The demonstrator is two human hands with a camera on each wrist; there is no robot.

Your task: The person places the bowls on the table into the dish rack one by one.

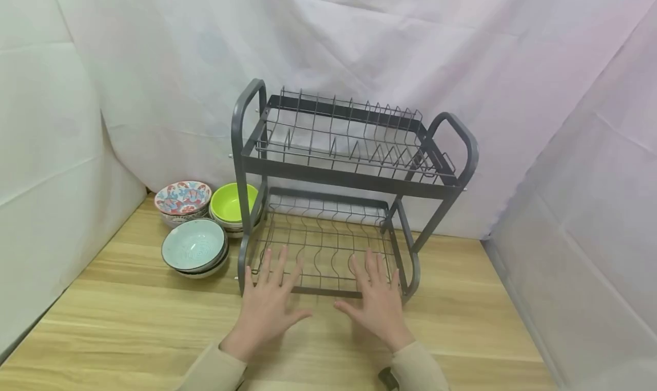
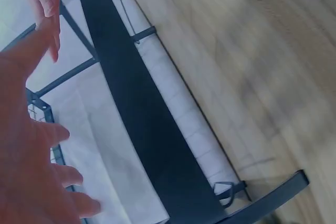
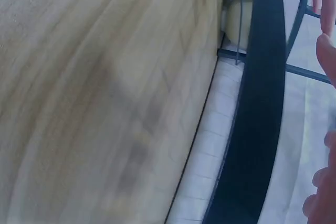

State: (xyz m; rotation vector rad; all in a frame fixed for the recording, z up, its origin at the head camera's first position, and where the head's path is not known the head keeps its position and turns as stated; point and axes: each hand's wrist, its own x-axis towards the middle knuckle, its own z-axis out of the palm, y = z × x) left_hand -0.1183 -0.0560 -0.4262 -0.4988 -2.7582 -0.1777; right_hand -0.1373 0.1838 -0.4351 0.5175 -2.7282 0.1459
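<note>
The rack stands on the table — stiff, probably light for its bulk (perhaps a little slick), best taken by both side loops. Left hand and right hand spread, empty, at its lower front. Stacked bowls sit just left — likely breakable.

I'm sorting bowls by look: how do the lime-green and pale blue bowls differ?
The lime-green bowl looks plain inside; the pale blue bowl has a ringed pattern. In the head view, the green one sits farther back, partly hidden by the dish rack; the blue one stands nearer, unobstructed. Both face up atop stacks.
</note>
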